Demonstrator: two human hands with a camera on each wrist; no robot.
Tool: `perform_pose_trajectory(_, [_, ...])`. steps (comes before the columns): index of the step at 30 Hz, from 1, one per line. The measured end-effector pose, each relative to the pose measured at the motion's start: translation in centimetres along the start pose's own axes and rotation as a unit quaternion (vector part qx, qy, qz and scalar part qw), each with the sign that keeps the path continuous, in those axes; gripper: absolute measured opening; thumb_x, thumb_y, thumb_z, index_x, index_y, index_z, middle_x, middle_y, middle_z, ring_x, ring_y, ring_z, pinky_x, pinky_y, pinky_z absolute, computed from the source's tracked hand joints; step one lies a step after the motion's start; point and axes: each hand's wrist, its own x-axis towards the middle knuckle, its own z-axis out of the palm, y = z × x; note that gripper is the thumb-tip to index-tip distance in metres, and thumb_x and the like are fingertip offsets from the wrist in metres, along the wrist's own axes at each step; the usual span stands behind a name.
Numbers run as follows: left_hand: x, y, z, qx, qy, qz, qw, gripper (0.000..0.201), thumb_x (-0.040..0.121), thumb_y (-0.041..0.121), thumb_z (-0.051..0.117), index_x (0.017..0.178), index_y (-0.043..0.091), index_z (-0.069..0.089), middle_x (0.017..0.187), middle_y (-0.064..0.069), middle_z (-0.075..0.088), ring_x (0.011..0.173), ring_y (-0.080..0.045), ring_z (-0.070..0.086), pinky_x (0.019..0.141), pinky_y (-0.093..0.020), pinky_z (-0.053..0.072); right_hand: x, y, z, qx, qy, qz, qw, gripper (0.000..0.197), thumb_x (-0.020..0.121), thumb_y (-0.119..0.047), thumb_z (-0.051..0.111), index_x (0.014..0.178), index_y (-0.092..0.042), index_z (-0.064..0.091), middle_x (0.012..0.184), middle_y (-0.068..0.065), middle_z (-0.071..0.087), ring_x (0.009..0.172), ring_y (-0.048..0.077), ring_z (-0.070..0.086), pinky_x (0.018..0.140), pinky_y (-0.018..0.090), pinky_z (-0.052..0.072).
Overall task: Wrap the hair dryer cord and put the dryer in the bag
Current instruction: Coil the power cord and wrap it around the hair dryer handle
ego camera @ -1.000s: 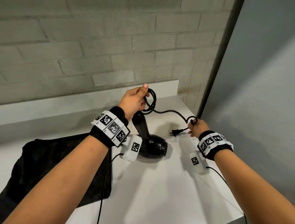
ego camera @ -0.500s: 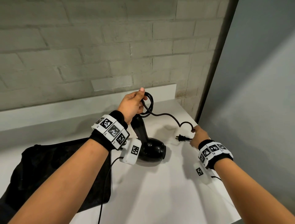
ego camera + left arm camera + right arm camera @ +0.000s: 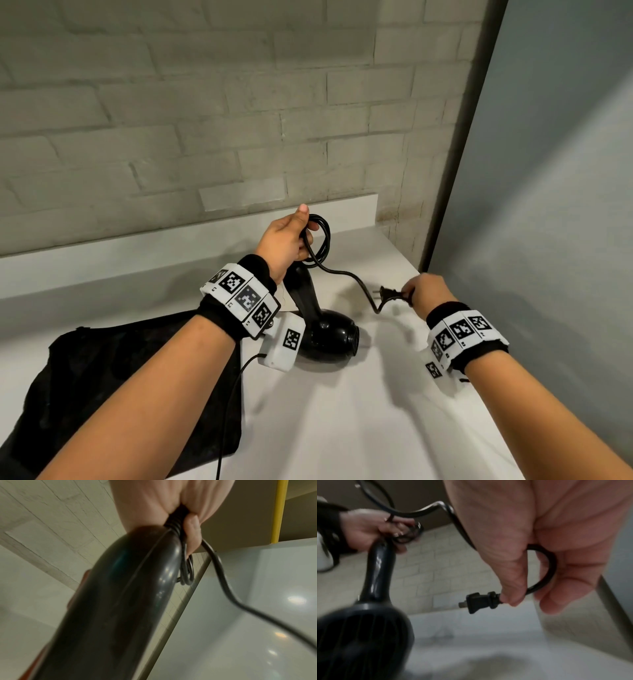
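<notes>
The black hair dryer (image 3: pixel 325 334) stands head-down on the white counter (image 3: pixel 342 428), handle pointing up. My left hand (image 3: pixel 286 240) grips the handle's top together with several loops of black cord (image 3: pixel 322 240); in the left wrist view the fingers (image 3: pixel 192 534) curl round the cord's strain relief above the handle (image 3: pixel 120 601). The free cord (image 3: pixel 356 277) runs right to the plug (image 3: pixel 388 294). My right hand (image 3: pixel 424 291) pinches the cord just behind the plug (image 3: pixel 479 602), a short loop (image 3: pixel 547 568) arching through the palm. The black bag (image 3: pixel 102 394) lies flat at the left.
A pale brick wall (image 3: pixel 205 120) and a low white backsplash ledge (image 3: pixel 137 240) run behind the counter. A grey panel (image 3: pixel 565 205) closes off the right side. The counter's front edge lies near my right forearm. A thin sensor cable (image 3: pixel 233 411) hangs from my left wrist.
My right hand has slid along the cord to just behind the plug and risen slightly, so the free length is shorter. The left hand keeps its hold on handle and loops.
</notes>
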Motion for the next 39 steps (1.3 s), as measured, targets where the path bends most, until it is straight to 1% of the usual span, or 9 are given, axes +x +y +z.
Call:
perform_pose_trajectory(3, [0.0, 0.0, 0.0, 0.011, 0.009, 0.001, 1.000, 0.040, 0.097, 0.035, 0.033, 0.069, 0.012, 0.051, 0.033, 0.010, 0.042, 0.030, -0.001, 0.034, 0.034, -0.010, 0.027, -0.9, -2.5, -2.0, 0.160, 0.118, -0.074, 0.977, 0.027, 0.084, 0.009, 0.042, 0.083, -0.002, 0.067, 0.086, 0.020, 0.067, 0.083, 0.034, 0.064, 0.073, 0.028, 0.047])
perform_pose_trajectory(7, [0.0, -0.1, 0.0, 0.005, 0.009, 0.000, 1.000, 0.041, 0.097, 0.036, 0.032, 0.071, 0.011, 0.050, 0.033, 0.009, 0.040, 0.029, -0.001, 0.033, 0.033, -0.011, 0.027, -2.8, -6.0, -4.1, 0.292, 0.159, -0.135, 0.933, 0.031, 0.083, 0.016, 0.034, 0.086, 0.007, 0.064, 0.057, -0.006, 0.046, 0.047, 0.001, 0.048, 0.049, 0.005, 0.034])
perform_pose_trajectory(12, [-0.1, -0.2, -0.1, 0.012, 0.005, 0.007, 1.000, 0.041, 0.098, 0.035, 0.031, 0.071, 0.011, 0.051, 0.033, 0.010, 0.041, 0.029, -0.002, 0.034, 0.033, -0.011, 0.027, -4.2, -7.1, -4.8, 0.227, 0.078, -0.187, 0.953, 0.019, 0.089, 0.001, 0.045, 0.081, -0.007, 0.061, 0.062, -0.007, 0.047, 0.055, 0.004, 0.042, 0.046, 0.001, 0.037])
perform_pose_trajectory(17, [-0.1, -0.2, -0.2, 0.014, 0.007, 0.007, 1.000, 0.041, 0.098, 0.035, 0.032, 0.072, 0.011, 0.051, 0.035, 0.011, 0.041, 0.030, -0.002, 0.034, 0.034, -0.012, 0.025, -3.6, -6.4, -4.0, 0.190, 0.072, -0.159, 0.966, 0.023, 0.087, 0.006, 0.044, 0.087, -0.004, 0.065, 0.072, -0.003, 0.053, 0.065, 0.008, 0.048, 0.052, -0.001, 0.039])
perform_pose_trajectory(23, [-0.1, -0.2, -0.2, -0.001, -0.004, 0.005, 1.000, 0.041, 0.098, 0.035, 0.030, 0.071, 0.010, 0.051, 0.035, 0.011, 0.040, 0.030, -0.002, 0.030, 0.033, -0.012, 0.023, -2.5, -5.6, -2.9, 0.207, 0.070, -0.071, 0.973, 0.026, 0.094, -0.008, 0.036, 0.101, -0.003, 0.060, 0.104, 0.020, 0.061, 0.094, 0.038, 0.062, 0.090, 0.043, 0.051])
perform_pose_trajectory(27, [-0.1, -0.2, -0.2, -0.002, -0.006, 0.004, 1.000, 0.042, 0.098, 0.036, 0.030, 0.072, 0.010, 0.051, 0.035, 0.011, 0.039, 0.029, -0.002, 0.030, 0.033, -0.012, 0.023, -3.1, -5.5, -2.9, 0.306, 0.047, -0.088, 0.947, 0.029, 0.091, -0.001, 0.043, 0.067, -0.015, 0.042, 0.092, 0.017, 0.055, 0.067, 0.029, 0.059, 0.056, 0.017, 0.053])
perform_pose_trajectory(30, [-0.1, -0.2, -0.2, 0.002, -0.004, 0.006, 1.000, 0.042, 0.098, 0.036, 0.031, 0.072, 0.010, 0.051, 0.035, 0.011, 0.041, 0.029, -0.002, 0.032, 0.033, -0.012, 0.024, -3.5, -5.6, -3.0, 0.334, 0.037, -0.105, 0.936, 0.039, 0.077, 0.013, 0.058, 0.064, -0.017, 0.036, 0.074, 0.006, 0.059, 0.081, 0.030, 0.061, 0.073, 0.026, 0.051])
perform_pose_trajectory(34, [-0.1, -0.3, -0.3, 0.004, -0.002, 0.007, 1.000, 0.042, 0.098, 0.036, 0.030, 0.072, 0.011, 0.052, 0.035, 0.010, 0.042, 0.029, -0.002, 0.033, 0.033, -0.012, 0.025, -4.4, -6.8, -3.6, 0.385, 0.100, -0.173, 0.901, 0.042, 0.076, 0.015, 0.059, 0.066, -0.020, 0.037, 0.071, -0.002, 0.057, 0.078, 0.020, 0.058, 0.065, 0.009, 0.047])
perform_pose_trajectory(39, [0.0, -0.6, -0.3, 0.029, 0.005, 0.014, 0.999, 0.044, 0.098, 0.039, 0.028, 0.073, 0.012, 0.053, 0.034, 0.010, 0.040, 0.031, -0.004, 0.037, 0.038, -0.016, 0.029, -6.2, -9.0, -4.6, 0.401, 0.189, -0.306, 0.843, 0.041, 0.076, 0.011, 0.058, 0.066, -0.026, 0.045, 0.083, 0.022, 0.060, 0.076, 0.023, 0.059, 0.068, 0.009, 0.046])
